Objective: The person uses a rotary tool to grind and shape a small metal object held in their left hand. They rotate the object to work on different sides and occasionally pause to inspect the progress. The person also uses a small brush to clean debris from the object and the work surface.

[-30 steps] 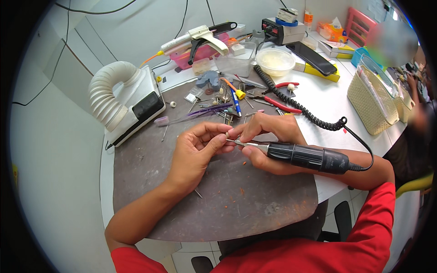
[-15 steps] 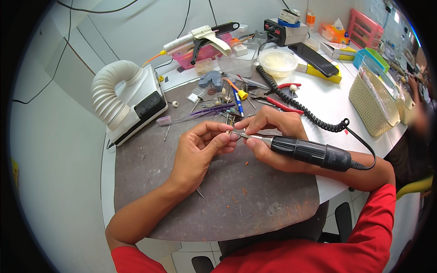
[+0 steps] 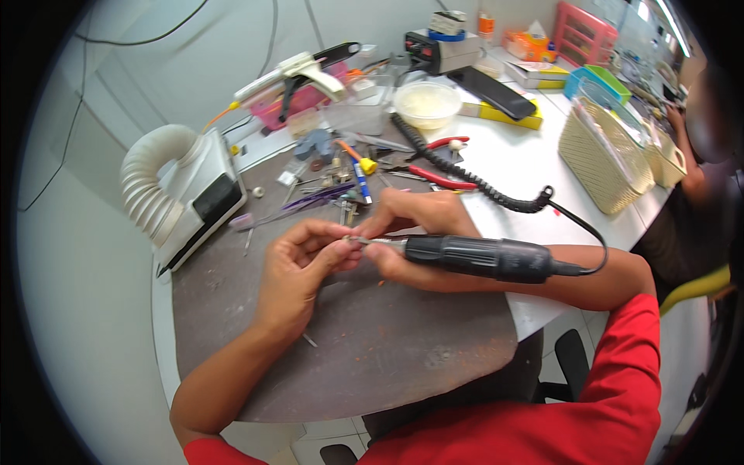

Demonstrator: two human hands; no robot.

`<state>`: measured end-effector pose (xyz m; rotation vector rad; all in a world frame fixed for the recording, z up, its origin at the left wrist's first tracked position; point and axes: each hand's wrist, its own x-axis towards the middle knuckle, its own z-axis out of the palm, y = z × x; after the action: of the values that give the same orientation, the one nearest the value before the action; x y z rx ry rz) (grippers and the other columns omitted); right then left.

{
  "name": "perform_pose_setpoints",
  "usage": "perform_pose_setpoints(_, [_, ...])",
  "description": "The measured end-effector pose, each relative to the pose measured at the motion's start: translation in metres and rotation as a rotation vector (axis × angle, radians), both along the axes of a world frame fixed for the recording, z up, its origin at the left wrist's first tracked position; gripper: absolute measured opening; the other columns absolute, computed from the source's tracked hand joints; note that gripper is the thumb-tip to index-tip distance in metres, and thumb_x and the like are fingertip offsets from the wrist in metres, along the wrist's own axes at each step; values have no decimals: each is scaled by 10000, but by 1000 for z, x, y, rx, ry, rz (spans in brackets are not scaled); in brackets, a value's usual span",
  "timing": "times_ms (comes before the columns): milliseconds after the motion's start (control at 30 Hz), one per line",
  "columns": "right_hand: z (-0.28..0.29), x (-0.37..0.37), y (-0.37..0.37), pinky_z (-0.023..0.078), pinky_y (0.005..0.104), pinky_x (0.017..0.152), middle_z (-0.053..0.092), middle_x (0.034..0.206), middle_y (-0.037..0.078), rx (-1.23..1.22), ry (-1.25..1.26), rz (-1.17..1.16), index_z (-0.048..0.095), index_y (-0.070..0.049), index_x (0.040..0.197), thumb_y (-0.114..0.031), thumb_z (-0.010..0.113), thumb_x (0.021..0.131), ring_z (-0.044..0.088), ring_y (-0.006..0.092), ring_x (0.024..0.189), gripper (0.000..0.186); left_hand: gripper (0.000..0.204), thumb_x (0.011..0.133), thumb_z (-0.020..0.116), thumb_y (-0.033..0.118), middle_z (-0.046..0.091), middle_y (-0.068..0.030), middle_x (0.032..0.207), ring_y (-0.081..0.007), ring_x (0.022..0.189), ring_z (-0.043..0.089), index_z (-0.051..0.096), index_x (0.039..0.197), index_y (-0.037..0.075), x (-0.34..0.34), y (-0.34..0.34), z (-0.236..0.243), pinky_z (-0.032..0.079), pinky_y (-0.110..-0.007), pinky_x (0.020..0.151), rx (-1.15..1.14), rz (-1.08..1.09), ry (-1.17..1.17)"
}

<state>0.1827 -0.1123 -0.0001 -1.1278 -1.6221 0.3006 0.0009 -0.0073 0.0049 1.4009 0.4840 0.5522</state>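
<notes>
Seemingly, mid-frame, left hand (image 3: 293, 265) pinches small piece (image 3: 348, 239); right hand (image 3: 435, 219) grips handpiece (image 3: 480, 258); loose pinch could make bit (image 3: 362, 240) slip.

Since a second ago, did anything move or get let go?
The view swung, so things like the black phone slid left in the picture. The black rotary tool looks slightly more level, perhaps partly from that. Nothing was visibly grabbed or let go: the right hand still holds it, the left hand a tiny piece.
</notes>
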Motion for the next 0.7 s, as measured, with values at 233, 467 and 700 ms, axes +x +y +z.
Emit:
perform_pose_setpoints(233, [1,2,-4,480,275,586,632,736,86,-62,93,12,606,-17,868,-148,657,769,605,145,626,172,156,896,645,55,673,-110,965,-138,856,659,591,1028,-8,3,1,-2,553,-264,778,8,-2,-15])
perform_pose_setpoints(467, [-3,1,1,525,289,632,660,761,102,-11,42,59,587,-15,880,-119,676,757,674,182,700,184,162,888,663,70,660,-80,940,-122,858,648,583,1019,17,0,0,-2,544,-253,763,46,-2,-25])
perform_pose_setpoints(700, [-2,4,-2,480,280,558,651,705,82,51,32,61,564,-17,862,-126,655,790,646,163,624,159,170,890,670,98,656,-64,909,-124,819,646,586,1019,23,4,1,-3,532,-242,742,-19,3,-36])
